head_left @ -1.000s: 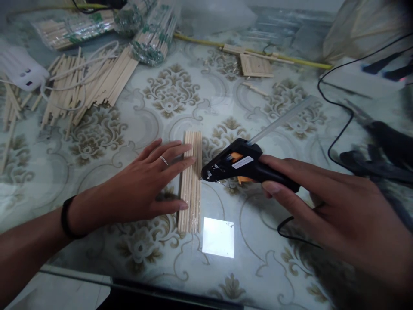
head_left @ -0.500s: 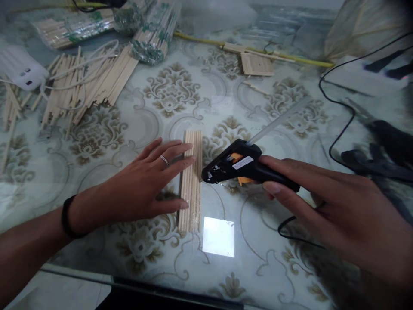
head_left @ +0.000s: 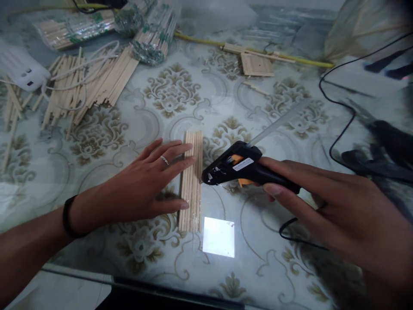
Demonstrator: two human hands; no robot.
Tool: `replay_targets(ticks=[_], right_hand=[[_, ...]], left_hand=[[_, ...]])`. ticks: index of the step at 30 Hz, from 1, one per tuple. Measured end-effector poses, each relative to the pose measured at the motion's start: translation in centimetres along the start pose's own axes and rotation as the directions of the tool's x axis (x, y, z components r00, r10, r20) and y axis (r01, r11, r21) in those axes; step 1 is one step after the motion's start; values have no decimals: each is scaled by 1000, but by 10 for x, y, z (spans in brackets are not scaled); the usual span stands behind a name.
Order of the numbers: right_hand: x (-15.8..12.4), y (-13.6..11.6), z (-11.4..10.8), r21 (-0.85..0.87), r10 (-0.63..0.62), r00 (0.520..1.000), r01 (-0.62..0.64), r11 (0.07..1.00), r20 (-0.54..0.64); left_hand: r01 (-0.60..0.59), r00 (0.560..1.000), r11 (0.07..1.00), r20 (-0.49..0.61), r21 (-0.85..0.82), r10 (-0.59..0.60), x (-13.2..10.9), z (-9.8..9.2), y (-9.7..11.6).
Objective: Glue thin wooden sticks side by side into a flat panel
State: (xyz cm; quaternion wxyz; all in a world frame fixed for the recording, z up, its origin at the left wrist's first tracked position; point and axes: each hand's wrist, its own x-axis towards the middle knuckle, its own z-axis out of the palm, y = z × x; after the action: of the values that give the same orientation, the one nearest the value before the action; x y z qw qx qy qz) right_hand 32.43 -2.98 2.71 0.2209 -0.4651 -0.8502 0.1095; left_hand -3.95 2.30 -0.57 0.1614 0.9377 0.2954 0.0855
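Note:
Several thin wooden sticks lie side by side as a narrow strip (head_left: 192, 189) on the glass-topped table. My left hand (head_left: 155, 178), fingers spread, rests its fingertips and thumb on the strip's left part. In my right hand (head_left: 335, 206) is a black hot glue gun (head_left: 238, 165) with an orange trigger, its nozzle at the strip's right edge near mid-length. A translucent glue stick (head_left: 279, 120) juts from the gun's back. Shiny glue shows along the strip's lower half. My right fingers are wrapped round the handle and partly hidden.
Loose sticks (head_left: 93, 86) lie at the upper left beside a white power strip (head_left: 24, 69) and its cable. Behind them are plastic-wrapped stick bundles (head_left: 155, 32). A small wooden square (head_left: 257, 64) lies at the back. Black-handled pliers (head_left: 383, 133) and a black cord (head_left: 332, 142) are at right.
The glue gun's nozzle has shifted very slightly down along the strip's right edge. My left hand stays in place on the sticks.

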Motion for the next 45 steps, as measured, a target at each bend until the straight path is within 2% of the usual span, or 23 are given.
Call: replay_targets(ticks=[7, 19, 26, 32, 38, 45], right_hand=[[-1, 2, 1, -15, -35, 999, 35, 999, 25], [-4, 4, 0, 13, -18, 1000, 18, 1000, 12], [-5, 4, 6, -124, 117, 993, -120, 985, -26], [-6, 3, 6, -121, 107, 994, -108, 987, -20], [-8, 4, 1, 2, -17, 1000, 17, 1000, 18], [-11, 7, -2, 3, -44, 998, 44, 999, 53]], left_hand=[[-10, 1000, 1000, 8, 7, 10, 0, -1, -1], [-7, 1000, 1000, 6, 10, 7, 0, 0, 0], [-21, 999, 999, -31, -28, 20, 1, 0, -1], [-20, 1000, 1000, -16, 1, 20, 0, 1, 0], [-9, 1000, 1000, -24, -28, 8, 0, 0, -1], [-39, 999, 999, -18, 36, 40, 0, 0, -1]])
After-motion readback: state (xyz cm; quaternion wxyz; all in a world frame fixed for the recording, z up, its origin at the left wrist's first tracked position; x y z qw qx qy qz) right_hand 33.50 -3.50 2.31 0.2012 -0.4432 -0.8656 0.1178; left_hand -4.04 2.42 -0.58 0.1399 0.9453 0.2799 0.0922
